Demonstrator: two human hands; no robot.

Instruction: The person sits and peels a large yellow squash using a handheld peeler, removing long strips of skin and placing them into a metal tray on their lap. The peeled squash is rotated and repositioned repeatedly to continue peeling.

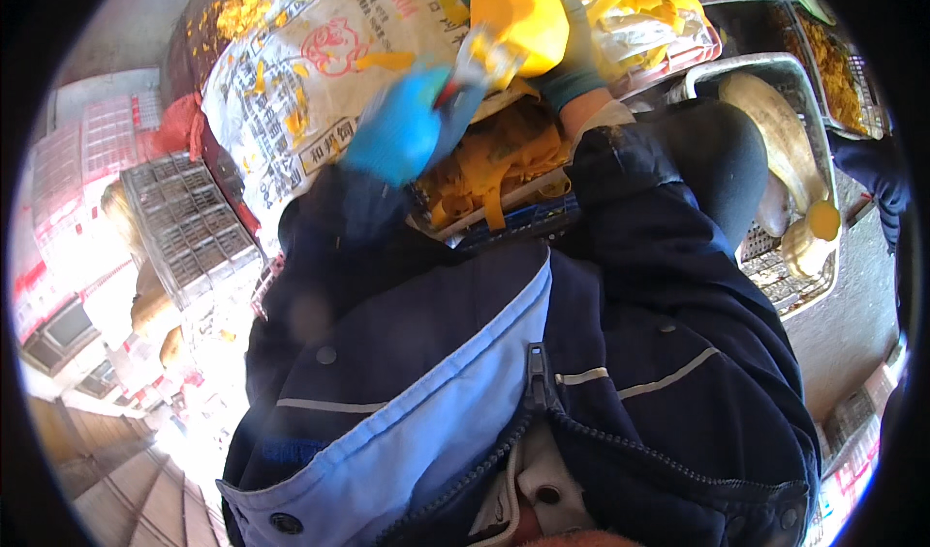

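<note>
My left hand [403, 125], in a bright blue glove, grips a hand tool [465, 71], probably a peeler, with a bit of red at its handle. Motion blurs the tool and hand, which are close against the lower end of a peeled yellow-orange squash [522, 16]. On the squash's other side, my right hand [577, 45] in a dark grey-green glove holds it; the squash covers some of the fingers. Below both hands, a crate holds orange peelings [501, 162], with strips hanging over its near rim. Beside my left hand spreads a white woven sack [312, 60] bearing print and scattered peel bits.
On the right, a pale plastic crate [828, 285] contains long unpeeled squash [774, 133], one showing a cut orange end. More peelings [639, 2] heap at upper right. Shreds [247, 2] lie at upper left. A grey mesh crate [192, 227] stands left; a dark sleeve [875, 176] shows far right.
</note>
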